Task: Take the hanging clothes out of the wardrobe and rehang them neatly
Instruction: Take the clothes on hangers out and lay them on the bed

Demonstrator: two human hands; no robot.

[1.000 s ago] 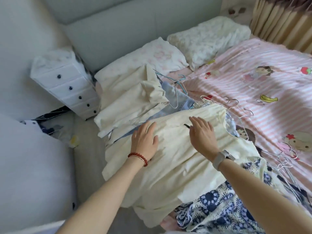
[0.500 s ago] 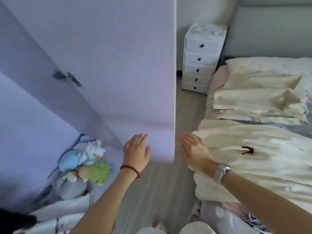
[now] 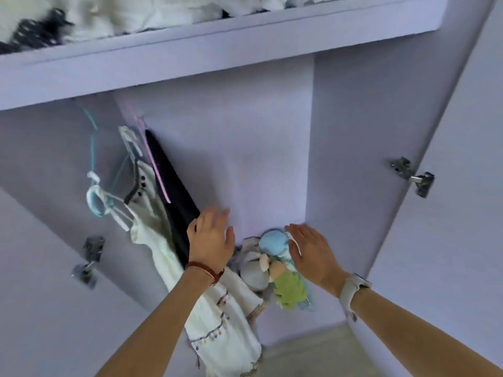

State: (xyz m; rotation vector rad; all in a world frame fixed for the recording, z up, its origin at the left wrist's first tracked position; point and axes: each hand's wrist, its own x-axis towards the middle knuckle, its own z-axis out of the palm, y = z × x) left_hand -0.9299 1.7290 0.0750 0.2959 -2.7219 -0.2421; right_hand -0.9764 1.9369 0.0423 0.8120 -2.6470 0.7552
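I face the open lilac wardrobe [image 3: 266, 148]. At its left side hang a white dress with coloured stitching [image 3: 217, 317], a dark garment [image 3: 177, 197] on a pink hanger [image 3: 155, 161], and a pale top with black buttons [image 3: 147, 197]; teal and white hangers [image 3: 98, 197] dangle beside them. My left hand [image 3: 211, 238], with a red bead bracelet, reaches in with straight fingers just right of the dark garment, holding nothing. My right hand [image 3: 313, 251], with a white watch, is held flat and empty over the soft toys.
Soft toys [image 3: 275, 270], blue, grey and green, are piled at the wardrobe's bottom. Folded white and dark laundry [image 3: 114, 14] lies on the upper shelf [image 3: 190, 58]. Both doors stand open, with metal hinges left [image 3: 89, 257] and right [image 3: 413, 175].
My view swung from the bed with the laid-out clothes, past the wardrobe door, into the wardrobe. Both hands left the cream garment and now reach inside, empty.
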